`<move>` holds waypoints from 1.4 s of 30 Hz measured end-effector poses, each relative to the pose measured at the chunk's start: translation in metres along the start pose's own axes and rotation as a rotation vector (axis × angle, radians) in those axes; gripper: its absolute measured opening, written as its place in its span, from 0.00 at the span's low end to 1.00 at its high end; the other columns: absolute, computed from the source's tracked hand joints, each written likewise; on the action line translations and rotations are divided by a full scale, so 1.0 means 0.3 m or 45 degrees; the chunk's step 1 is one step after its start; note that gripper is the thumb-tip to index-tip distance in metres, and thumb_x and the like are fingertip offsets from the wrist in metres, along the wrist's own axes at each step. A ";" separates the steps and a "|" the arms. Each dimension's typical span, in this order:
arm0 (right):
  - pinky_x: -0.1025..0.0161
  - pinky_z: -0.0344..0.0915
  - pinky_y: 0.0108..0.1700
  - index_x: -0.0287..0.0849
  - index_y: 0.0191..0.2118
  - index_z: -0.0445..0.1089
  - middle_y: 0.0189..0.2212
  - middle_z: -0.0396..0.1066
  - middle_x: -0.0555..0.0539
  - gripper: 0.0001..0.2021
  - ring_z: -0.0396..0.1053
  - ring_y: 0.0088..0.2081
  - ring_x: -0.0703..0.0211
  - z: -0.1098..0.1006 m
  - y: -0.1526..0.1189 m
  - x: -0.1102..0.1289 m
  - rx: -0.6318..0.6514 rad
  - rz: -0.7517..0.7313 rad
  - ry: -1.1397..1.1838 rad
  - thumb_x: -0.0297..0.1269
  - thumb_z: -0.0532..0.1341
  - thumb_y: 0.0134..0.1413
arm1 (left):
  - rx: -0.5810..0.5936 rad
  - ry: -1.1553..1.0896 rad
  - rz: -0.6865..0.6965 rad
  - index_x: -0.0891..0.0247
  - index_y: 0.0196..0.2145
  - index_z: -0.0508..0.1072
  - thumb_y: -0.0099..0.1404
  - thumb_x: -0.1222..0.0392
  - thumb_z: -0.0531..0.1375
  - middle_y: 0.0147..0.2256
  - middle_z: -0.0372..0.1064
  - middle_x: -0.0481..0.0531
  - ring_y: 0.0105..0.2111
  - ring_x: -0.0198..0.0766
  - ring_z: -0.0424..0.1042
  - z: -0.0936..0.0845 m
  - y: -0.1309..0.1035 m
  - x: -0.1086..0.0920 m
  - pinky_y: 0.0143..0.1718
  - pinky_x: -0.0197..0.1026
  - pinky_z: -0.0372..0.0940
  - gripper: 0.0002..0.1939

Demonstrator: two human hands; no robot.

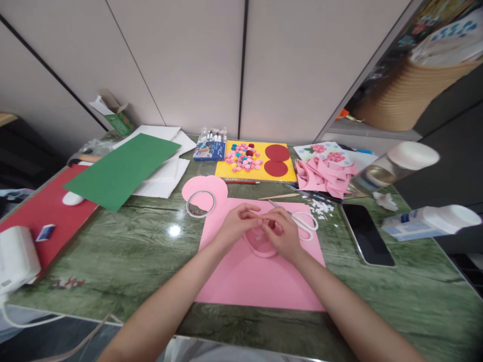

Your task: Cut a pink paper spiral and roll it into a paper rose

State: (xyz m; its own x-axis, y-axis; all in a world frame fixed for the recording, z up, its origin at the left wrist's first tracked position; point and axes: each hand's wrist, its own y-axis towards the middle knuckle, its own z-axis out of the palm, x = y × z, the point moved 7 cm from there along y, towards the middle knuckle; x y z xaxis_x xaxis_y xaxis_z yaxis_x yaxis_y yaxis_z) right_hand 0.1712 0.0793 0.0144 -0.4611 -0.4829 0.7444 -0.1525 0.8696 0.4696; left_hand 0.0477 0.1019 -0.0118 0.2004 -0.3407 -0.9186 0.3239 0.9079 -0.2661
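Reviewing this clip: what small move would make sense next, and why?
Probably drawing the right hand back slightly, leaving the left hand where it is. Their fingertips come together over the round pink piece and hide its far edge, so parting them should show whether anything small is pinched there.

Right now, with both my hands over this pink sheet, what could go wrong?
Your right hand is close beside the white-handled scissors, so a sideways move might knock them. The small white scraps lie loose near the edge of the pink sheet and could stray onto it. The pom-poms sit in a loose heap on the yellow sheet; if bumped, they might roll.
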 end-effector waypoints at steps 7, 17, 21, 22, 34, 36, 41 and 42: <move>0.60 0.63 0.32 0.50 0.45 0.71 0.27 0.58 0.50 0.14 0.61 0.30 0.60 0.032 -0.002 -0.009 0.150 -0.054 0.007 0.29 0.53 0.57 | -0.057 0.145 0.010 0.67 0.36 0.68 0.48 0.67 0.64 0.26 0.70 0.47 0.26 0.31 0.69 -0.003 -0.003 -0.012 0.32 0.35 0.62 0.15; 0.64 0.57 0.26 0.46 0.31 0.74 0.23 0.56 0.53 0.04 0.58 0.25 0.63 -0.010 0.009 -0.034 -0.080 0.170 0.028 0.31 0.61 0.50 | -0.011 0.033 0.032 0.66 0.36 0.68 0.47 0.63 0.67 0.30 0.71 0.50 0.31 0.34 0.70 0.010 0.003 0.007 0.36 0.38 0.63 0.18; 0.65 0.55 0.25 0.43 0.26 0.71 0.24 0.57 0.53 0.02 0.57 0.25 0.64 -0.017 0.010 -0.044 -0.120 0.236 0.076 0.32 0.63 0.47 | -0.004 0.039 0.007 0.66 0.37 0.69 0.47 0.63 0.67 0.30 0.70 0.50 0.32 0.33 0.70 0.013 -0.003 -0.001 0.36 0.36 0.63 0.18; 0.65 0.54 0.25 0.43 0.25 0.70 0.24 0.57 0.53 0.03 0.57 0.25 0.64 -0.017 0.010 -0.045 -0.120 0.242 0.087 0.32 0.64 0.46 | -0.007 0.046 0.004 0.67 0.36 0.69 0.47 0.63 0.67 0.30 0.70 0.50 0.32 0.33 0.70 0.013 -0.005 -0.003 0.35 0.36 0.62 0.18; 0.65 0.53 0.25 0.42 0.20 0.59 0.22 0.56 0.55 0.10 0.55 0.24 0.64 0.004 0.014 -0.034 -0.047 0.192 0.085 0.28 0.63 0.41 | 0.087 0.043 -0.067 0.67 0.34 0.70 0.45 0.64 0.67 0.29 0.70 0.50 0.29 0.33 0.69 0.040 -0.014 0.008 0.31 0.35 0.61 0.17; 0.65 0.53 0.25 0.42 0.20 0.60 0.22 0.56 0.55 0.09 0.55 0.24 0.65 0.004 0.016 -0.019 -0.045 0.173 0.073 0.28 0.62 0.42 | 0.062 0.031 -0.072 0.67 0.35 0.70 0.45 0.64 0.67 0.28 0.70 0.49 0.27 0.32 0.69 0.031 -0.012 0.013 0.29 0.34 0.61 0.17; 0.64 0.58 0.27 0.43 0.28 0.66 0.24 0.58 0.53 0.04 0.58 0.25 0.64 0.000 0.013 0.002 -0.022 0.098 0.025 0.28 0.60 0.48 | 0.035 -0.099 -0.061 0.66 0.37 0.69 0.45 0.63 0.67 0.27 0.72 0.50 0.26 0.33 0.70 0.007 0.001 0.020 0.33 0.38 0.63 0.20; 0.64 0.58 0.27 0.43 0.30 0.67 0.25 0.59 0.53 0.04 0.58 0.26 0.64 -0.001 0.011 0.001 -0.021 0.085 0.019 0.27 0.60 0.48 | 0.021 -0.098 -0.057 0.66 0.37 0.69 0.45 0.63 0.67 0.27 0.72 0.50 0.27 0.33 0.70 0.001 0.002 0.020 0.34 0.38 0.63 0.19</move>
State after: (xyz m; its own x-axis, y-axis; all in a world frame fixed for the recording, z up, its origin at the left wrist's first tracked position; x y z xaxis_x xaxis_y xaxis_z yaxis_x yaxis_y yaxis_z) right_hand 0.1708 0.0820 0.0162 -0.4566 -0.4255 0.7814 -0.1071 0.8981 0.4265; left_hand 0.0495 0.1004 -0.0174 0.2560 -0.3992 -0.8804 0.3495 0.8874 -0.3008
